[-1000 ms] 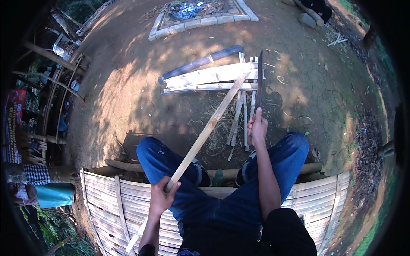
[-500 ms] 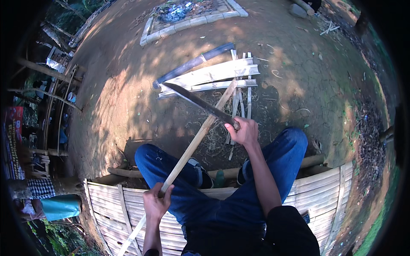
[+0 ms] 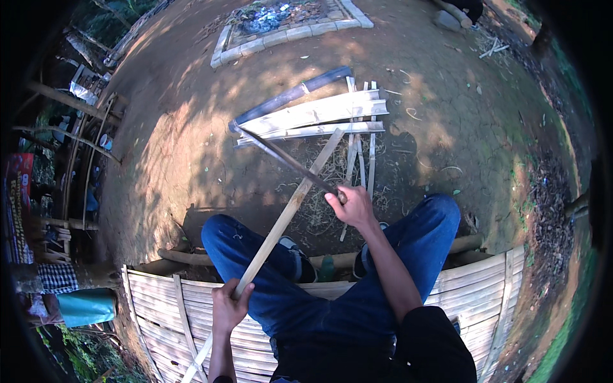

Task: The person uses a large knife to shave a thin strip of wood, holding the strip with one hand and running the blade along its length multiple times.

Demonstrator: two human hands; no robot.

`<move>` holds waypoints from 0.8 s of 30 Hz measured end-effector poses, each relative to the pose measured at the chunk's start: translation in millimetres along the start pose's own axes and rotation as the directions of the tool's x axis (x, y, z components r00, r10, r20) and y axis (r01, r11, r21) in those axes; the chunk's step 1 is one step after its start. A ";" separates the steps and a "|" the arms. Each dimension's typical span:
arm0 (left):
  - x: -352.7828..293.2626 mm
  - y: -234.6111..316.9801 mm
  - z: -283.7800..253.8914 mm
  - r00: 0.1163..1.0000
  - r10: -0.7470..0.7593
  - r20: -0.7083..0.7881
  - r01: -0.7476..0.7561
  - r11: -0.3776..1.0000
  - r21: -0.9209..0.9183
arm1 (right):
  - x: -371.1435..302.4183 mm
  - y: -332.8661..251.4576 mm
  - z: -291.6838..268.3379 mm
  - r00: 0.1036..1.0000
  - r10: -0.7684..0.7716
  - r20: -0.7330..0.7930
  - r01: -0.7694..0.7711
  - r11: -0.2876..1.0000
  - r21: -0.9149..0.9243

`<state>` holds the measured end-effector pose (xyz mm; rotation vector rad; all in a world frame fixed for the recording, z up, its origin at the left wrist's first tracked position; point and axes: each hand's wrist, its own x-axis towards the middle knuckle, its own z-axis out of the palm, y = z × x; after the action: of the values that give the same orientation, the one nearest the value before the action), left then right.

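Above brown earth (image 3: pixel 185 140), my left grip (image 3: pixel 230 308) clasps a flat wooden strip (image 3: pixel 288 214), my right grip (image 3: pixel 353 206) a long metal knife (image 3: pixel 281 156).

Knife (image 3: pixel 281 156) across strip (image 3: pixel 281 223), slats (image 3: pixel 313 112) beyond

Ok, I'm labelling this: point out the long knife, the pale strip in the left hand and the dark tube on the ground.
Long knife (image 3: pixel 281 155), head view: middle of the blade.
Pale strip (image 3: pixel 282 225), head view: middle of its length.
Dark tube (image 3: pixel 288 97), head view: about mid-length.

Worn are a black top (image 3: pixel 357 354), blue jeans (image 3: pixel 319 319) and dark shoes (image 3: pixel 306 269).
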<state>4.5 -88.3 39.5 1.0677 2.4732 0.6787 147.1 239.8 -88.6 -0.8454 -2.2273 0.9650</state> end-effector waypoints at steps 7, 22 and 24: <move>-3.6 8.9 -5.6 1.000 0.014 -0.005 -0.014 0.999 0.030 | 10.1 25.4 0.4 0.977 0.205 -0.058 -0.208 0.976 -0.058; -14.0 3.4 -16.6 0.997 -0.007 0.077 0.006 1.000 0.021 | -0.5 38.5 2.5 0.990 0.131 0.060 -0.119 0.978 -0.171; -17.7 2.1 -13.4 1.000 0.007 0.028 -0.007 1.000 -0.007 | 1.6 51.0 11.2 0.981 0.188 -0.056 -0.194 0.972 -0.133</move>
<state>10.5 -104.0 54.1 1.0762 2.4431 0.6693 154.7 263.8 -134.3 -1.1501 -2.2267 0.8765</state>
